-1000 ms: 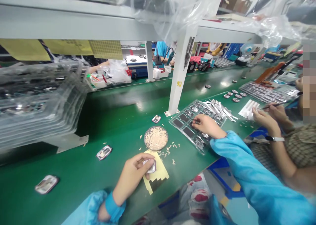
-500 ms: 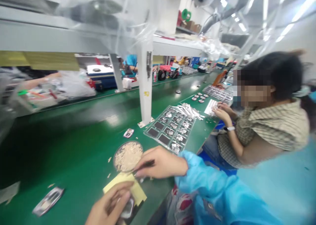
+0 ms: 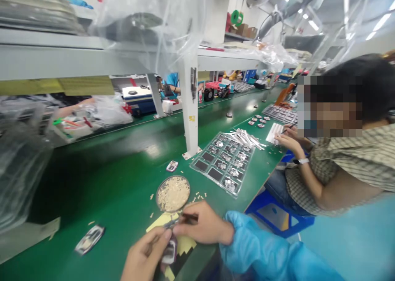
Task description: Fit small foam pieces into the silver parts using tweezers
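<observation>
My left hand (image 3: 149, 252) is closed around a small framed part (image 3: 170, 252) with a grey face and purplish edge. My right hand (image 3: 202, 223) grips dark tweezers (image 3: 189, 218), their tips hidden close to the left fingertips at the top of the part. Beneath both hands lies a yellow paper sheet (image 3: 187, 245). Just beyond it sits a round dish (image 3: 157, 194) full of tiny beige pieces, with several more scattered around it. Two similar framed parts rest on the green bench, one at the left (image 3: 90, 240) and one behind the dish (image 3: 172, 166).
A clear compartment tray (image 3: 197, 172) holding small parts lies right of the dish, with a heap of white strips (image 3: 245, 139) behind. A white post (image 3: 190, 120) rises from the bench (image 3: 123, 182). A co-worker (image 3: 339, 161) sits at the right, hands over a white sheet.
My right hand has moved from beside the dish to the framed part, meeting my left fingertips. The camera view has shifted, so the bench things appear farther right.
</observation>
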Action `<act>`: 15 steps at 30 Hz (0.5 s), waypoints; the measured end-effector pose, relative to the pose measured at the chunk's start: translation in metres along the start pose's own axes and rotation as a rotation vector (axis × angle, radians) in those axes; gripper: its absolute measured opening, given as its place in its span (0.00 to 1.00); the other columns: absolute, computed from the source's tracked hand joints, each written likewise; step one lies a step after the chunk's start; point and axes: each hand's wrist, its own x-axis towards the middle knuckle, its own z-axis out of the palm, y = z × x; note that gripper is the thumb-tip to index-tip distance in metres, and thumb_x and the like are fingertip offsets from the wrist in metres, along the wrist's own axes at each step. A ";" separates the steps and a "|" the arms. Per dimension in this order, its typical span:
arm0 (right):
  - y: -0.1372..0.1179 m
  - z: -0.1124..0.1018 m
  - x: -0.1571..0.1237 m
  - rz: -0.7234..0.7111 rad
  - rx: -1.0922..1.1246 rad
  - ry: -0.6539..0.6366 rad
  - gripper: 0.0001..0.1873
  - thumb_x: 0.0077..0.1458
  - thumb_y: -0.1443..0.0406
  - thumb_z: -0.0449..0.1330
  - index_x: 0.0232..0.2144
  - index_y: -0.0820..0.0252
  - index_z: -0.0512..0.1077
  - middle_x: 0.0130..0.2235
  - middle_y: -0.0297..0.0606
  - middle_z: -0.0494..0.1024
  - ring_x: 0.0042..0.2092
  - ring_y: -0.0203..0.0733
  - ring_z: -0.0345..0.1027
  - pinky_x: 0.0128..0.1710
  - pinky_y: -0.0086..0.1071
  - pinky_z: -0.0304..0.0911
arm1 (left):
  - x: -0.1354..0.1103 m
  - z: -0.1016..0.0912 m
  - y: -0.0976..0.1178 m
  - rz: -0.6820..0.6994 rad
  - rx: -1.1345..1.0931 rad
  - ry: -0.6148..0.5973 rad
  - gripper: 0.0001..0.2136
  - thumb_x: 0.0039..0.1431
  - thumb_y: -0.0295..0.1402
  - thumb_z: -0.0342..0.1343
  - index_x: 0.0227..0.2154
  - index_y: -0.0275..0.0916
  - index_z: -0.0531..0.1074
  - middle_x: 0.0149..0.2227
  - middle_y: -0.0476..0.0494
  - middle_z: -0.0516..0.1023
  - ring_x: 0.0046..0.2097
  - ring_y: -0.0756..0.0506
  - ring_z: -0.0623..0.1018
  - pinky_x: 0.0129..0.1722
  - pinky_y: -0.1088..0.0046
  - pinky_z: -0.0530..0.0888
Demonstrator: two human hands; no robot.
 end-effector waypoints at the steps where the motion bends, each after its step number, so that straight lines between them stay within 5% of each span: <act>1: 0.002 0.001 -0.003 0.025 -0.020 -0.014 0.11 0.51 0.60 0.68 0.28 0.64 0.77 0.25 0.30 0.73 0.27 0.31 0.62 0.26 0.24 0.57 | 0.001 -0.001 -0.001 -0.002 0.006 -0.015 0.23 0.51 0.54 0.63 0.26 0.35 0.75 0.21 0.47 0.72 0.22 0.50 0.69 0.21 0.78 0.68; 10: -0.006 -0.002 -0.008 -0.017 -0.096 -0.058 0.13 0.54 0.61 0.68 0.41 0.60 0.78 0.38 0.36 0.80 0.40 0.40 0.71 0.42 0.30 0.65 | 0.001 0.000 -0.002 -0.034 -0.154 -0.048 0.22 0.56 0.51 0.62 0.28 0.34 0.72 0.21 0.46 0.74 0.22 0.50 0.74 0.19 0.80 0.68; 15: 0.002 0.001 -0.007 0.014 -0.160 -0.047 0.11 0.59 0.58 0.63 0.36 0.60 0.78 0.34 0.36 0.79 0.36 0.39 0.71 0.38 0.30 0.65 | 0.001 -0.001 -0.003 -0.053 -0.217 -0.070 0.22 0.55 0.51 0.62 0.28 0.34 0.71 0.22 0.44 0.76 0.22 0.48 0.76 0.17 0.80 0.67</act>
